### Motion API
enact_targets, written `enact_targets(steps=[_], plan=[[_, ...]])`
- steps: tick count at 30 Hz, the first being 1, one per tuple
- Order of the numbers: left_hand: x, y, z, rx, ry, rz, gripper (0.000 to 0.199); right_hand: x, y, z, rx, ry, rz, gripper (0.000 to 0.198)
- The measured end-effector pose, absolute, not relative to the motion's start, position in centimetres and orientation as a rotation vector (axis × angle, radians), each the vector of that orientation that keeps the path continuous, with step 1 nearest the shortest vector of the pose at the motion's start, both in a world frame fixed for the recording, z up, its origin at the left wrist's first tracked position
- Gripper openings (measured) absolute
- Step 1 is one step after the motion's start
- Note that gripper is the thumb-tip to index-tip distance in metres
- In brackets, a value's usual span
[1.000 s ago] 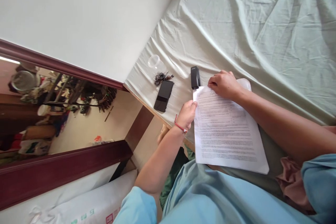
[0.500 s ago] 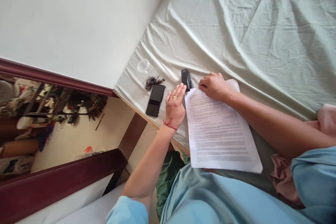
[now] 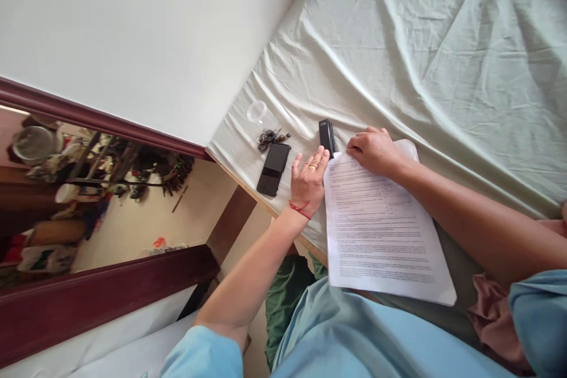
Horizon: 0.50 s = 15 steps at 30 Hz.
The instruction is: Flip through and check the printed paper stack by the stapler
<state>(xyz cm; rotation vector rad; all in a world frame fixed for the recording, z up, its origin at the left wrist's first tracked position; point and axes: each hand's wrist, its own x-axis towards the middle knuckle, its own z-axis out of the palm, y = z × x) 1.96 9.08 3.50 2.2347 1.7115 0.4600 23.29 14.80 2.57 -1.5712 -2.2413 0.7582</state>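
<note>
A stack of printed sheets (image 3: 381,236) lies on the light green cloth in front of me, its top corner meeting a black stapler (image 3: 326,134). My left hand (image 3: 309,180), with a ring and a red thread bracelet, is stretched out flat at the sheets' left edge. Its fingertips reach the near end of the stapler, and whether they press it cannot be made out. Across the top edge of the sheets rests my right hand (image 3: 376,152), fingers curled down on the paper; the fingertips are partly hidden.
Left of the stapler lie a black phone (image 3: 273,168), a bunch of keys (image 3: 269,139) and a clear plastic cup (image 3: 257,112). The cloth-covered surface (image 3: 354,59) ends at a wooden edge on the left. Beyond it is a dark red frame (image 3: 110,283).
The whole view has shifted slightly, so everything sits further right. My left fingers have spread a little at the stapler's near end. My right hand stays on the sheets.
</note>
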Motion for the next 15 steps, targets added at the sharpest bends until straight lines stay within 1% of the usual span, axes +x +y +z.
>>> enact_targets(steps=[6, 9, 11, 12, 15], plan=[[1.3, 8.9, 4.4, 2.276, 1.774, 0.447, 0.06, 23.4, 14.8, 2.5, -1.501, -2.298, 0.751, 0.028], [-0.8, 8.3, 4.3, 2.238, 1.998, 0.547, 0.054, 23.5, 14.7, 2.5, -1.43, -2.313, 0.784, 0.027], [-2.8, 8.0, 4.2, 2.171, 2.215, 0.56, 0.054, 23.6, 14.7, 2.4, -1.406, -2.317, 0.798, 0.027], [-3.9, 7.9, 4.1, 2.122, 2.325, 0.537, 0.057, 23.7, 14.8, 2.4, -1.399, -2.32, 0.799, 0.027], [-6.4, 8.3, 4.3, 1.922, 2.562, 0.361, 0.074, 23.7, 14.9, 2.1, -1.392, -2.319, 0.786, 0.027]])
